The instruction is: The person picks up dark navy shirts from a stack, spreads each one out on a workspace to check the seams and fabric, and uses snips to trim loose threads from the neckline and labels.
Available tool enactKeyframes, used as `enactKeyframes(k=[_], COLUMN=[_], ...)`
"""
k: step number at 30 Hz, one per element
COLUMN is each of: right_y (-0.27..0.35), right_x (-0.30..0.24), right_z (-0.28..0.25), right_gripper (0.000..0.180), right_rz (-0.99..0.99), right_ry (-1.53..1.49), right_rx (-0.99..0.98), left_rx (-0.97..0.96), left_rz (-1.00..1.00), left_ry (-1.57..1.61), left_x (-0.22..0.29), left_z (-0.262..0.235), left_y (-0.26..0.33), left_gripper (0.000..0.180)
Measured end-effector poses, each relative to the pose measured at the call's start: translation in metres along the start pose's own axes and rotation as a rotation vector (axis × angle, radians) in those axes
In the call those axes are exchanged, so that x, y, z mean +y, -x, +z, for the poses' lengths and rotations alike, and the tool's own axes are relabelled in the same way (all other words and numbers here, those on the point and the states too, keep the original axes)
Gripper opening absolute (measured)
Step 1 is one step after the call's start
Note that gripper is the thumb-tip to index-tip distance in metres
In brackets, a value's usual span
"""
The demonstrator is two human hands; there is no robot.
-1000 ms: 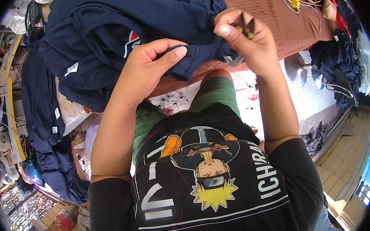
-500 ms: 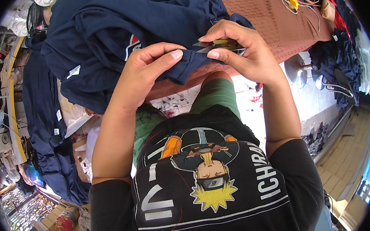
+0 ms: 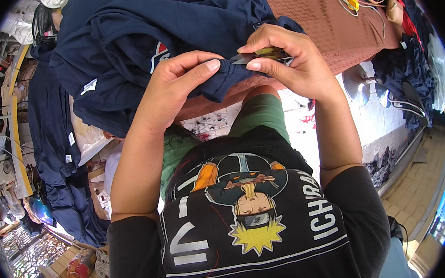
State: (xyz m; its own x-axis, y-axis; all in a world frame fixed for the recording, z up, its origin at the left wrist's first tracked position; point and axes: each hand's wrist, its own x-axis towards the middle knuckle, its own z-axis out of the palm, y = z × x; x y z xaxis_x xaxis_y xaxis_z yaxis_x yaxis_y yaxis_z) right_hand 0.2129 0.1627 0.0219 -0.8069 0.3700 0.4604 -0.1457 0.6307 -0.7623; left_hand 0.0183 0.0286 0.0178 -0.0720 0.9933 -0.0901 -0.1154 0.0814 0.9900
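Note:
A dark navy garment [image 3: 121, 47] with a red and white patch is heaped over the table's near edge. Between thumb and fingers, my left hand [image 3: 183, 76] pinches a ribbed band of it. My right hand [image 3: 292, 60] is closed around small thread snips [image 3: 268, 53] with metal blades and a yellowish part at the grip. Their pointed blades, close together, reach left to the cloth beside my left fingertips. Whether a thread lies between the blades is too small to tell.
A brown textured cloth [image 3: 329, 28] covers the table. Wire hangers [image 3: 347, 1] with a yellow piece lie at its far right, near red strips. More navy garments [image 3: 51, 126] hang at the left, and dark cloth [image 3: 403, 72] hangs at the right. Thread scraps litter the floor.
The snips' blades have closed from spread apart to nearly together, their tips slightly nearer my left fingers. My left hand and the garment have stayed in place.

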Motion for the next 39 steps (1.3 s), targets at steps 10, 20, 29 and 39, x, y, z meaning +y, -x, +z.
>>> enactKeyframes(k=[10, 20, 29, 39], right_y=[0.003, 0.007, 0.007, 0.013], right_x=[0.004, 0.016, 0.027, 0.117], right_z=[-0.001, -0.003, -0.029, -0.208], right_gripper=[0.018, 0.018, 0.018, 0.028], right_rz=[0.023, 0.07, 0.086, 0.32], right_ry=[-0.006, -0.186, -0.253, -0.177], right_rx=[0.048, 0.551, 0.809, 0.828], left_rx=[0.001, 0.042, 0.899, 0.436], left_rz=[-0.024, 0.707, 0.775, 0.604], left_ry=[0.034, -0.621, -1.178, -1.362], left_x=[-0.002, 0.003, 0.027, 0.045], left_z=[0.001, 0.036, -0.13, -0.074], left_y=[-0.001, 0.007, -0.02, -0.029], left_gripper=[0.022, 0.025, 0.043, 0.028])
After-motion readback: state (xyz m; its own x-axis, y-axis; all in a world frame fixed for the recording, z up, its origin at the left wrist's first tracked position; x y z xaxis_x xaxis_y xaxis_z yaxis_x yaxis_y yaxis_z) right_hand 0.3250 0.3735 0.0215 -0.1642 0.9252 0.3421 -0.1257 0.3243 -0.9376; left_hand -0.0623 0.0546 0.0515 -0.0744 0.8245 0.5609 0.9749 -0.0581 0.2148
